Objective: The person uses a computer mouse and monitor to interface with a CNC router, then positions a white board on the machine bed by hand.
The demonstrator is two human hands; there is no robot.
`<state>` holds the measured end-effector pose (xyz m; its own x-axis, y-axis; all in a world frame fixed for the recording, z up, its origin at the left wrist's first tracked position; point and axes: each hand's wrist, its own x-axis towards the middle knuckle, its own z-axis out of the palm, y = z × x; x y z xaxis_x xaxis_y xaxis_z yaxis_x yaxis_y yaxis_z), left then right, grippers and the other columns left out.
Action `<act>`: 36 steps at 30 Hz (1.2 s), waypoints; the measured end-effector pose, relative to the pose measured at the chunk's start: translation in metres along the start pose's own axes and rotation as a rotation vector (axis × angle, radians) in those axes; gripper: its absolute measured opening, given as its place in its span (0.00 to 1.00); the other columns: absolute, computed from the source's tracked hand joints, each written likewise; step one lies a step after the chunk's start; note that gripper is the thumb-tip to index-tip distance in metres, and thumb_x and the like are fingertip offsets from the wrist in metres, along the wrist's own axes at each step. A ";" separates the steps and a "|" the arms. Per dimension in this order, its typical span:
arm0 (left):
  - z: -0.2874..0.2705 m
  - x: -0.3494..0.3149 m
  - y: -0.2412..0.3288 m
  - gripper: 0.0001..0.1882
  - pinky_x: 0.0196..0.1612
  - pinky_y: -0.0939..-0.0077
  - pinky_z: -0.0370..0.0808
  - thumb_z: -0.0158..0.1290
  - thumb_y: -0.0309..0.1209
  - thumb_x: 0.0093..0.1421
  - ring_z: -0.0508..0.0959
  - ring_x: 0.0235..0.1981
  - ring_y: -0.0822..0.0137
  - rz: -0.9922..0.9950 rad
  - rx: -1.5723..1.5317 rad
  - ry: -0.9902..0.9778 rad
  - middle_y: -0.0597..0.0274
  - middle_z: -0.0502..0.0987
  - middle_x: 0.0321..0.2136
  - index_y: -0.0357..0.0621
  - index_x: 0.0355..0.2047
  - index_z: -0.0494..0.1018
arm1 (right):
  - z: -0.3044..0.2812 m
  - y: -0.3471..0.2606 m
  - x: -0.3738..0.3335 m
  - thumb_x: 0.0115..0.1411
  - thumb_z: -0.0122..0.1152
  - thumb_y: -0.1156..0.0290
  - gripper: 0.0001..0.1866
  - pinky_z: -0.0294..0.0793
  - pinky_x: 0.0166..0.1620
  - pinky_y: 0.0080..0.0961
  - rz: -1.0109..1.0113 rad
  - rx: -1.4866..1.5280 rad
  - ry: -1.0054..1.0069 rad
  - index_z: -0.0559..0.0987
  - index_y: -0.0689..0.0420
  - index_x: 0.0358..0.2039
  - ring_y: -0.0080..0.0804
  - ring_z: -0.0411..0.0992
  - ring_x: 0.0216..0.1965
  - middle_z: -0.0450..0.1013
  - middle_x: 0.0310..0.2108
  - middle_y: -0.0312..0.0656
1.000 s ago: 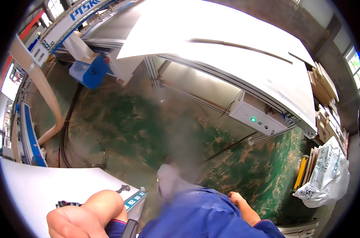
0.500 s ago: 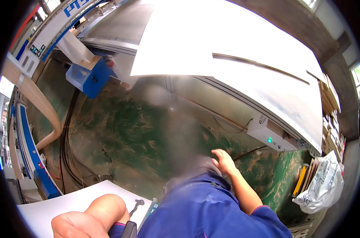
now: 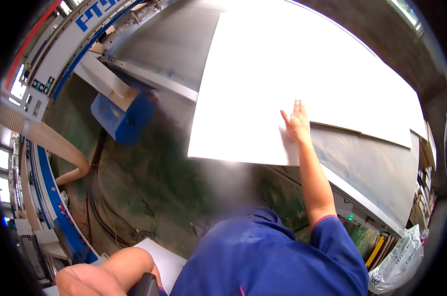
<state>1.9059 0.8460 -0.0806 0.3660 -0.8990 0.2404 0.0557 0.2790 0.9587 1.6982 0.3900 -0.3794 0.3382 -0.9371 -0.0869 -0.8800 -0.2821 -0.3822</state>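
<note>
— Since half a second ago the co-worker's hand [image 3: 297, 123] has climbed from low in the frame onto the big white board [image 3: 292, 64], and the board now fills the upper middle of the picture.

— What's at the far left?

— A tan ribbed hose [image 3: 51, 143] curves down the left edge, with a blue rail [image 3: 46, 187] running below it towards the lower left.

— And the wearer's own hand?

— The left hand [image 3: 105, 274] sits at the lower left, against the bottom edge. A dark handle [image 3: 145, 285] stands just beside it, touching it as far as I can see. Whether the fingers are wrapped about it or loose, I cannot tell; they are hidden. A white sheet [image 3: 161, 256] lies right behind the handle.

— Further in?

— A blue box [image 3: 122, 116] stands at the upper left, over the green mottled floor [image 3: 174, 182].

— And the co-worker?

— They wear a blue shirt, lower centre. One arm is stretched up, palm flat on the board near its lower edge, fingers spread.

— Where does the board lie?

— On the grey machine table [image 3: 376, 158], its near left corner overhanging the floor.

— To the right?

— A green light [image 3: 350, 217] glows under the table edge, and a white sack [image 3: 398, 261] sits in the lower right.
</note>
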 end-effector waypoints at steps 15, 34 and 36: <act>-0.132 0.347 0.007 0.07 0.39 0.55 0.71 0.50 0.14 0.53 0.73 0.31 0.59 -0.942 0.041 -0.877 0.48 0.69 0.30 0.35 0.32 0.71 | 0.098 -0.261 -0.072 0.61 0.62 0.56 0.27 0.76 0.47 0.37 -0.691 0.763 -0.280 0.71 0.55 0.57 0.43 0.77 0.42 0.74 0.48 0.45; -0.092 0.369 -0.075 0.22 0.18 0.73 0.70 0.58 0.10 0.31 0.63 0.18 0.68 0.961 -0.156 -0.914 0.61 0.68 0.26 0.44 0.28 0.69 | 0.161 -0.252 -0.170 0.64 0.56 0.72 0.09 0.69 0.42 0.36 1.051 2.074 0.479 0.73 0.54 0.45 0.31 0.68 0.39 0.70 0.37 0.36; -0.085 0.381 -0.052 0.21 0.21 0.72 0.73 0.59 0.10 0.33 0.66 0.20 0.67 0.895 -0.118 -1.238 0.59 0.70 0.28 0.42 0.28 0.70 | 0.178 -0.252 -0.163 0.63 0.60 0.70 0.11 0.68 0.41 0.37 1.140 1.980 0.518 0.72 0.57 0.44 0.30 0.66 0.38 0.69 0.37 0.36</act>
<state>2.1214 0.5179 -0.0515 -0.6576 -0.1179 0.7441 0.3385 0.8361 0.4316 1.9239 0.6499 -0.4325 -0.2318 -0.5597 -0.7956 0.7928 0.3652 -0.4879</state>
